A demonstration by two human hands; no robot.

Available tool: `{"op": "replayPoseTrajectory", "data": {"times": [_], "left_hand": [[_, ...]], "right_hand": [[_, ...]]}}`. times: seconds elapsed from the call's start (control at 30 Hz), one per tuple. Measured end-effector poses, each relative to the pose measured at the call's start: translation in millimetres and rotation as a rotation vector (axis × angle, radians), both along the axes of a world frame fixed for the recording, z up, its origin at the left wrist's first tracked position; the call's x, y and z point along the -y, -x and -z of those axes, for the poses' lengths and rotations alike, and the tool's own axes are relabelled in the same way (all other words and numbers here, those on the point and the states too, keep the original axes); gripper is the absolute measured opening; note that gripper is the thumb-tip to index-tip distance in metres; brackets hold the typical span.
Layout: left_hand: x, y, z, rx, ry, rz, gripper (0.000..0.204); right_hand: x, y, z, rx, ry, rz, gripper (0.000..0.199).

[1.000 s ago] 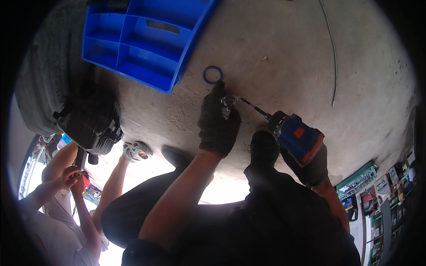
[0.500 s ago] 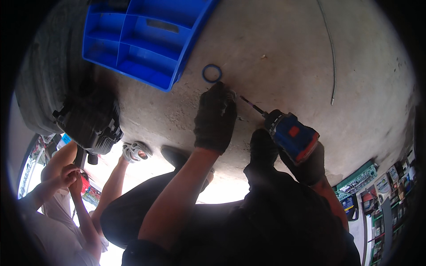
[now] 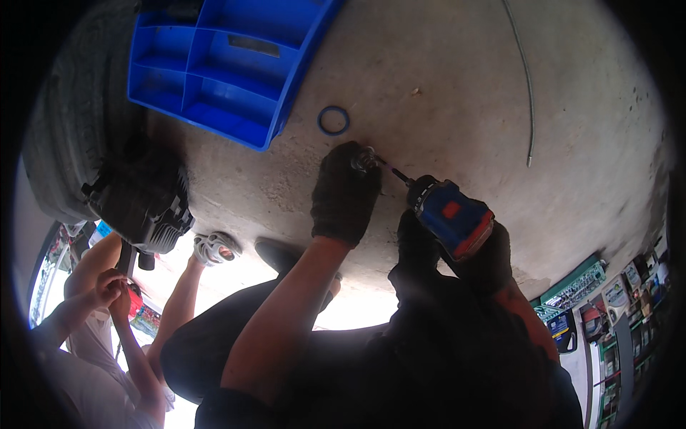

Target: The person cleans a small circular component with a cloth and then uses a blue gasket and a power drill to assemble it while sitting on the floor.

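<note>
No text, numbers or signs legible.

- Left forearm [image 3: 286, 314], bare, slants up and rightward from the lower edge.
- Left hand [image 3: 344, 196], dark-gloved, curls its fingers in a pinch at the top.
- Right forearm [image 3: 529, 322], also bare, leans up and leftward.
- Right hand [image 3: 491, 261], dark-gloved, grips lower than the left, its fingers largely hidden.

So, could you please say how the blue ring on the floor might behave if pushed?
Lying flat, the blue ring would probably slide rather than roll. Its thin band and open middle suggest little weight. On edge, its round outline might let it roll.
</note>
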State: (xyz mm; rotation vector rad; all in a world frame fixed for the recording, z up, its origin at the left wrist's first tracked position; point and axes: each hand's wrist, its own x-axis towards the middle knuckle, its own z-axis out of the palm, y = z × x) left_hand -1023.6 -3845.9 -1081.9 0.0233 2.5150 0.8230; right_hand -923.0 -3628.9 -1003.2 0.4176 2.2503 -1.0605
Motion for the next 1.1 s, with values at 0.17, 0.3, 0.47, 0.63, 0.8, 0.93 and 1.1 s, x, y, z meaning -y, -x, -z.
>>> {"op": "replayPoseTrajectory", "data": {"times": [0.17, 0.3, 0.47, 0.63, 0.8, 0.93, 1.1], "left_hand": [[-11, -1, -9, 0.052, -0.023, -0.097, 0.031], [-18, -4, -1, 0.099, -0.028, -0.147, 0.029], [-14, -2, -11, 0.123, -0.045, -0.189, 0.030], [-20, -4, -11, 0.099, -0.033, -0.242, 0.031], [-33, 19, -30, 0.382, 0.240, -0.107, 0.042], [-26, 14, -28, 0.369, 0.307, -0.019, 0.043], [-25, 9, -19, 0.338, 0.318, 0.003, 0.040]], "right_hand": [[4, -3, 7, -0.042, -0.004, 0.001, 0.063], [2, -3, 7, -0.004, 0.027, 0.050, 0.065], [4, -4, 6, 0.048, 0.095, 0.076, 0.069], [2, -10, 6, 0.035, 0.105, 0.103, 0.068], [-1, -5, 7, -0.019, -0.046, -0.106, 0.068], [2, -10, 13, -0.049, 0.051, -0.079, 0.067], [4, -3, 18, -0.149, 0.071, -0.088, 0.058]]}}
